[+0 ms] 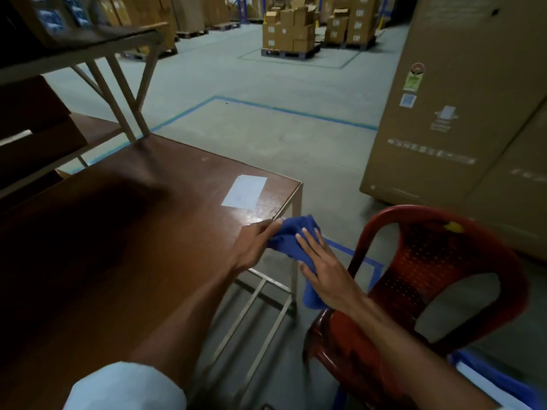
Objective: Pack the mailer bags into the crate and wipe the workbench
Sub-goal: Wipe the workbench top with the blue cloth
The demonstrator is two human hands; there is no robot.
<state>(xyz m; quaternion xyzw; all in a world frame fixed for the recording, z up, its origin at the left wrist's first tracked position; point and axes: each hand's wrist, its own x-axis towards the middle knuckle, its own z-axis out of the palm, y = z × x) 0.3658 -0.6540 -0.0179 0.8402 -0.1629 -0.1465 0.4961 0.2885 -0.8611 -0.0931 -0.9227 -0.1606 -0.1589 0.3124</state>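
A blue cloth (291, 238) hangs bunched just off the right edge of the brown workbench (133, 232). My left hand (256, 242) pinches its upper left part at the bench edge. My right hand (319, 266) lies over the cloth with straight fingers, and the cloth's tail hangs below it. A white paper label (245, 192) lies flat near the bench's far right corner. At the bottom right, part of a blue crate (500, 380) shows with something white inside. No mailer bag is plainly in view.
A red plastic chair (429, 276) stands close on the right of the bench. A tall cardboard box (455, 99) rises behind it. A shelf frame with boxes (44, 84) stands at the left. Pallets of cartons (293, 31) sit far back on the grey floor.
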